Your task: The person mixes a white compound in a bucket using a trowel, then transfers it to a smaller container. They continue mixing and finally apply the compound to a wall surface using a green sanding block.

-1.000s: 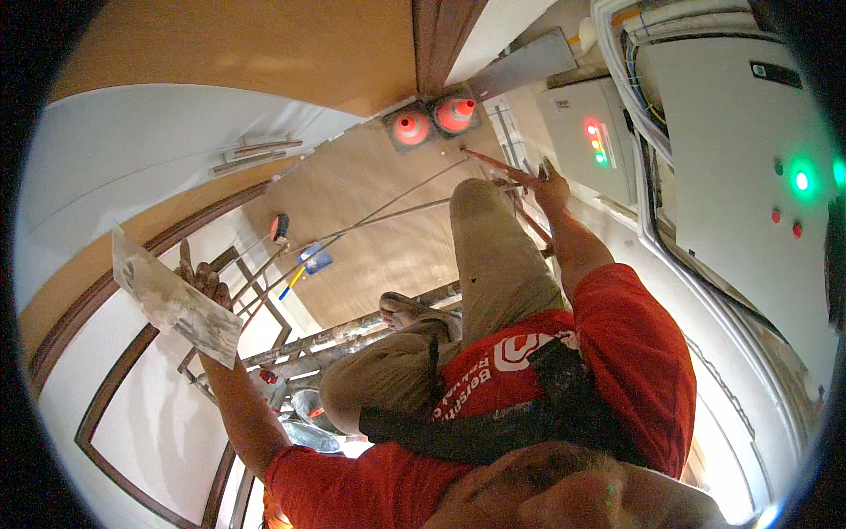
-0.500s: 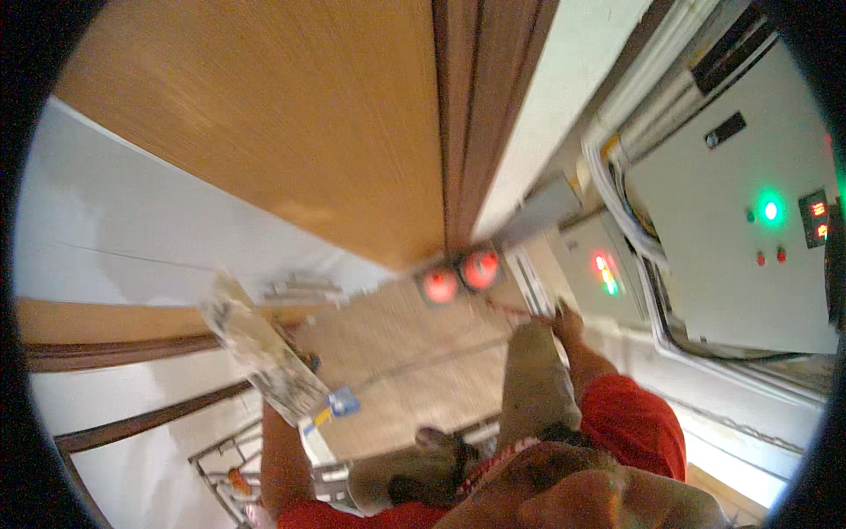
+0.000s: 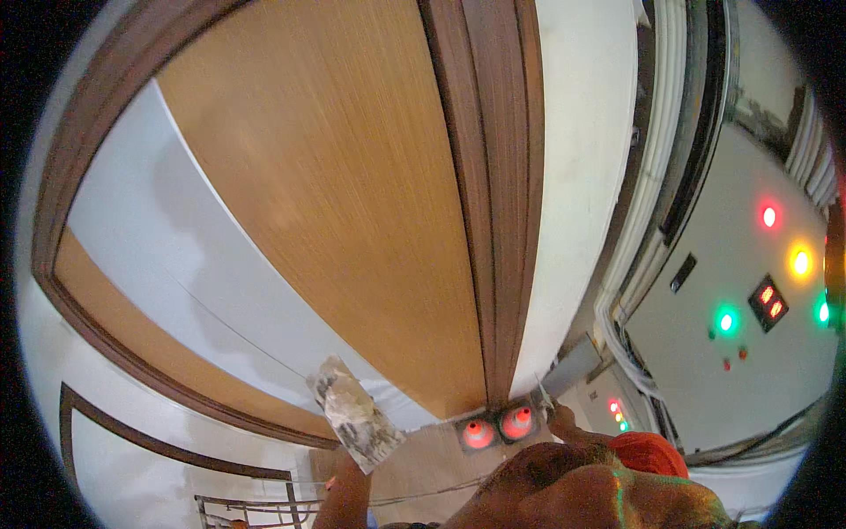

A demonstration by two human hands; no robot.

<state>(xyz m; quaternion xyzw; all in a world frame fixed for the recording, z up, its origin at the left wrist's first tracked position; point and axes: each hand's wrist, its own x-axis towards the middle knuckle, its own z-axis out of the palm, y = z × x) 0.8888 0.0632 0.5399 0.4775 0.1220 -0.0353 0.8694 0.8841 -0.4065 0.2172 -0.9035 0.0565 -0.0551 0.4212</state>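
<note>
My left hand (image 3: 351,472) holds a flat rectangular plate (image 3: 351,413) smeared with whitish paste and grey patches. The plate hides most of the fingers. It appears in front of the lower part of a pale blue-white panel (image 3: 238,273) beside a wood-grain door panel (image 3: 335,194). To the right, my right hand (image 3: 562,423) is closed round a thin, light-coloured tool (image 3: 542,388) that points upward near the foot of a white wall strip. The tool's exact kind is too small to make out.
Two red-and-white traffic cones (image 3: 478,432) stand on the floor by the brown door frame (image 3: 498,264). Grey electrical cabinets (image 3: 696,353) with lit lamps line the right, with pale pipes and cables (image 3: 648,203) alongside. A metal rack (image 3: 256,511) is at lower left.
The view has tilted up, showing more of the panels and cabinet lamps. My right hand has come away from beside my knee, its tool now upright. The smeared plate stays in my left hand.
</note>
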